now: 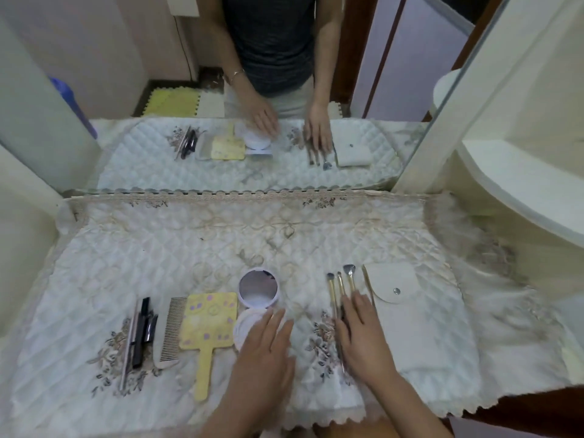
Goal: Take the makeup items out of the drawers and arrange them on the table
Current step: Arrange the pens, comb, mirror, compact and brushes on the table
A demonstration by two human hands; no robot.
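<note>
On the quilted white table cover [221,248] lie, left to right, a thin silver stick and black tubes [142,330], a white comb [170,333], a yellow hand mirror [208,324], an open round compact [257,290] with its mirrored lid up, several gold-handled makeup brushes [339,286] and a white snap pouch [398,298]. My left hand [265,346] rests flat, fingers spread, over the compact's lower half. My right hand [363,336] lies flat on the brush handles, fingers apart, beside the pouch.
A wall mirror [221,90] stands behind the table and reflects the items, both hands and a person's torso. A white curved shelf unit [521,184] flanks the right side. The cover's lace edge [347,415] hangs over the front.
</note>
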